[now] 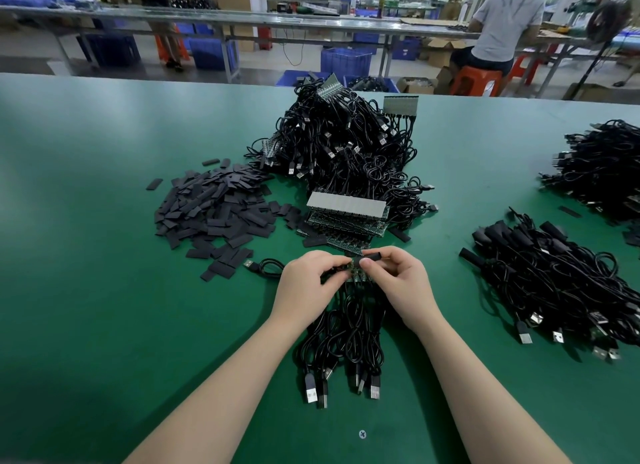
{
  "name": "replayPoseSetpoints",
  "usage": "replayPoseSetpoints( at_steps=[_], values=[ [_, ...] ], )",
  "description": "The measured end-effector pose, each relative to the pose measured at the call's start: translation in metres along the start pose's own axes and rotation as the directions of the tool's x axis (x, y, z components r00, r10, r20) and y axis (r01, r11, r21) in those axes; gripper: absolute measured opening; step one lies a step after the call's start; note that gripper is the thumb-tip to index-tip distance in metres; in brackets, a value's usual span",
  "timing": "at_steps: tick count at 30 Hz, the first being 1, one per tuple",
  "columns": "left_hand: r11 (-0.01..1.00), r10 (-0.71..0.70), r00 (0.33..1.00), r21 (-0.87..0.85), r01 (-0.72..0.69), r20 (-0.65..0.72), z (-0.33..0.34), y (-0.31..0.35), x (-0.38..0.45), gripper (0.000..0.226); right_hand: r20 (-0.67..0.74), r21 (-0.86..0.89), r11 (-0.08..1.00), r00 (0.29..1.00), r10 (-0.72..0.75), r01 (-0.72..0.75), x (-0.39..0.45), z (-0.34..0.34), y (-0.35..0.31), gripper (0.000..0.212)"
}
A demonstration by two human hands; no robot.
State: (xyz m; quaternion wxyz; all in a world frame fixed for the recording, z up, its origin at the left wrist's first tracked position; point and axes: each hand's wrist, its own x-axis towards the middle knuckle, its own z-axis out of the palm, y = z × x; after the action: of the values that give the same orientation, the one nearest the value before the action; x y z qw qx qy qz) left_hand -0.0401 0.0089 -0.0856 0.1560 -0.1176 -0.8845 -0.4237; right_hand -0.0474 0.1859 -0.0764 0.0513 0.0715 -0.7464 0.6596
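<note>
My right hand (401, 285) pinches a black sleeve (371, 256) between thumb and fingers. My left hand (304, 283) curls its fingers on the small green board (356, 272), touching the sleeve, mid green table (104, 290). Black cables (346, 342) trail toward me. Loose sleeves (218, 214) lie heaped to the left, with stacked boards (346, 207) just beyond.

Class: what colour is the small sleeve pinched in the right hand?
The sleeve is black; head view.
</note>
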Motion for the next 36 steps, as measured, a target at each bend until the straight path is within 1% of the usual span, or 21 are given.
replayPoseSetpoints(
  at_steps=[3, 7, 12, 16, 19, 24, 29, 36],
  values=[
    [1.000, 0.011, 1.000, -0.004, -0.011, 0.008, 0.000, 0.000, 0.000, 0.023, -0.008, -0.016, 1.000, 1.000, -0.015, 0.015, -0.001, 0.000, 0.000, 0.013],
    [1.000, 0.005, 1.000, -0.013, -0.005, 0.010, -0.001, 0.000, 0.000, 0.022, 0.017, -0.053, 0.997, 0.999, -0.047, 0.047, -0.001, 0.002, 0.000, 0.018],
    [0.999, -0.031, 0.999, -0.040, 0.031, 0.008, -0.001, 0.001, 0.000, 0.024, 0.030, -0.055, 0.998, 1.000, -0.002, 0.003, 0.001, 0.000, 0.002, 0.014],
    [0.999, -0.038, 0.999, -0.020, 0.037, -0.024, 0.000, 0.002, 0.000, 0.024, 0.018, -0.052, 0.999, 1.000, -0.003, 0.004, 0.002, 0.000, 0.002, 0.016],
    [1.000, -0.023, 0.999, -0.020, 0.023, -0.024, 0.000, 0.004, -0.001, 0.022, 0.028, -0.049, 0.999, 1.000, 0.004, -0.002, 0.001, 0.000, 0.003, 0.014],
    [0.998, 0.049, 0.998, 0.040, -0.048, -0.027, -0.001, 0.007, -0.002, 0.021, 0.012, -0.068, 0.998, 1.000, 0.006, -0.005, 0.002, 0.001, 0.004, 0.010],
    [0.999, 0.052, 0.997, 0.006, -0.051, -0.053, -0.002, 0.009, -0.003, 0.022, 0.018, -0.067, 0.998, 1.000, -0.001, 0.002, 0.002, 0.001, 0.003, 0.010],
    [0.998, 0.061, 0.997, 0.024, -0.060, -0.041, -0.002, 0.010, -0.002, 0.022, 0.038, -0.033, 0.999, 0.999, 0.031, -0.030, 0.002, 0.000, 0.002, 0.008]
  ],
)
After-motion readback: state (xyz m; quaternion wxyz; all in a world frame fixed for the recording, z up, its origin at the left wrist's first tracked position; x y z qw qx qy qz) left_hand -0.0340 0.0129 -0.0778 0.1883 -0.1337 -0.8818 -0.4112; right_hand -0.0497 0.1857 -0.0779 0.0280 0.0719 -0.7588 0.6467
